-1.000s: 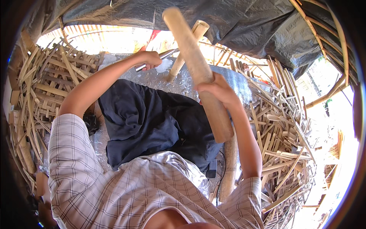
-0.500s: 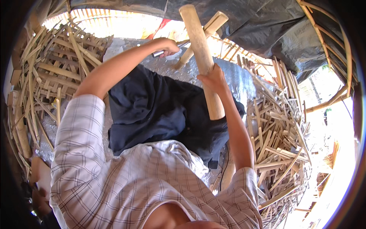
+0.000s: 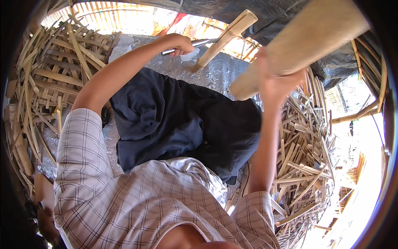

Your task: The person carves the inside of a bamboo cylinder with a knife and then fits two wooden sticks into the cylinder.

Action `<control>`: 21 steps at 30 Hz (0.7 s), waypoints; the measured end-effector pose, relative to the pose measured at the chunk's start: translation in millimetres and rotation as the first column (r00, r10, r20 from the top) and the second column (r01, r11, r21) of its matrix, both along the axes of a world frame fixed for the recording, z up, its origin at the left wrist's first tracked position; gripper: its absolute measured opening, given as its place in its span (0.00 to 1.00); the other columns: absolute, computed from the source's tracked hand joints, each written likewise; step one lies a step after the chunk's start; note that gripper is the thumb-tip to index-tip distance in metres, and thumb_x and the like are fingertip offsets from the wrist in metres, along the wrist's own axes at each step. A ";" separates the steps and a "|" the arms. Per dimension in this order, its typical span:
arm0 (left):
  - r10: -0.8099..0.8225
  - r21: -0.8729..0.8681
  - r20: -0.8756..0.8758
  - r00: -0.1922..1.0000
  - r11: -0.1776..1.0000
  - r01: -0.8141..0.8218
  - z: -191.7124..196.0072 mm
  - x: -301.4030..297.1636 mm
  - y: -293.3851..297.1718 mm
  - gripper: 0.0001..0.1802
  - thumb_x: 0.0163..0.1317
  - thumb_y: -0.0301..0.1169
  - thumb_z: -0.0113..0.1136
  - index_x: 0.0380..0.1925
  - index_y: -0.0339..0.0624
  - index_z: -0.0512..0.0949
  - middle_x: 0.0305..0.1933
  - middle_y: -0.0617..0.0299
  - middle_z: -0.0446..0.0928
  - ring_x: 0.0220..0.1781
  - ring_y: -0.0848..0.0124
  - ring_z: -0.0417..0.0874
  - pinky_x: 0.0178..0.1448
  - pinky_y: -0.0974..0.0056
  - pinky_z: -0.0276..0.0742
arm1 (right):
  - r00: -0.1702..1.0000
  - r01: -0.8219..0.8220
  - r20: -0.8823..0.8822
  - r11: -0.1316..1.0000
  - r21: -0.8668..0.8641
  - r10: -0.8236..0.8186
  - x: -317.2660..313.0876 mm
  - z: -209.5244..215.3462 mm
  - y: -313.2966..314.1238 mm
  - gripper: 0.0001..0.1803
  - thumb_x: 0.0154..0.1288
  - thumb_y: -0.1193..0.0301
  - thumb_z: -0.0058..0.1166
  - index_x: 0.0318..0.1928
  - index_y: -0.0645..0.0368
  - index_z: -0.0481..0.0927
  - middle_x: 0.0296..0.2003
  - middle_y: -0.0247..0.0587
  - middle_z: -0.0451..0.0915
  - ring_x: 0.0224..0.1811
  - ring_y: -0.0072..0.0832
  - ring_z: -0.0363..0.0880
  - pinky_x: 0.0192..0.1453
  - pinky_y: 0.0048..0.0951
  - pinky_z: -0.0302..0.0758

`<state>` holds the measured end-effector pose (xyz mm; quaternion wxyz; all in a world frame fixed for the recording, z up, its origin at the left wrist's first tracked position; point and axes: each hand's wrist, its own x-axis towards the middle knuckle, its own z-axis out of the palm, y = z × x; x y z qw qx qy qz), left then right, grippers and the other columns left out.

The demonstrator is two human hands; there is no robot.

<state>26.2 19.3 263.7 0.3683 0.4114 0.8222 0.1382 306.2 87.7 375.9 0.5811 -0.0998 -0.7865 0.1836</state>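
Note:
My left hand (image 3: pixel 181 44) is closed round the metallic handle of a knife (image 3: pixel 204 42). Its narrow blade reaches across to a thick bamboo piece (image 3: pixel 227 38) standing tilted; whether the edge has gone into the bamboo I cannot tell. In my right hand (image 3: pixel 277 81), a thick pale wooden club (image 3: pixel 304 41) is gripped, raised toward the upper right, apart from the bamboo. Both the club and the right hand are smeared by motion.
Dark cloth (image 3: pixel 166 120) covers my lap. Slats and woven bamboo strips (image 3: pixel 58 76) are heaped at the left, loose split pieces (image 3: pixel 306 153) at the right. A dark sheet (image 3: pixel 265 23) hangs at the back. Grey ground (image 3: pixel 166 62) lies beyond my legs.
My right hand has swung the club up and rightward, away from the bamboo. The left hand has barely moved, and the blade still reaches to the bamboo.

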 end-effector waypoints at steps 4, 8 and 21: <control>-0.124 -0.003 -0.047 0.991 0.992 0.124 -16.0 0.9 25.4 0.15 0.59 0.34 0.50 0.31 0.32 0.79 0.23 0.52 0.80 0.18 0.63 0.81 0.24 0.54 0.79 | 0.636 0.287 0.772 0.929 -0.232 -0.004 -10.4 -125.8 54.6 0.38 0.47 0.62 0.76 0.55 0.74 0.76 0.38 0.53 0.85 0.37 0.41 0.88 0.40 0.41 0.85; -0.077 0.000 -0.064 0.995 0.997 0.077 -41.3 -36.3 33.2 0.14 0.57 0.32 0.50 0.32 0.30 0.80 0.27 0.44 0.83 0.20 0.57 0.84 0.25 0.50 0.79 | 0.548 0.296 0.665 0.626 -0.721 0.507 -31.6 -94.2 57.4 0.34 0.50 0.65 0.75 0.55 0.71 0.77 0.36 0.51 0.85 0.31 0.37 0.87 0.33 0.38 0.84; -0.044 -0.078 0.002 0.999 0.996 0.044 -23.6 -25.6 36.6 0.11 0.58 0.30 0.51 0.28 0.33 0.80 0.23 0.52 0.81 0.17 0.62 0.80 0.24 0.57 0.77 | 0.993 -0.086 -0.086 0.992 -0.095 0.077 -31.2 -30.3 37.8 0.25 0.51 0.70 0.75 0.46 0.69 0.79 0.36 0.48 0.85 0.34 0.31 0.86 0.38 0.35 0.82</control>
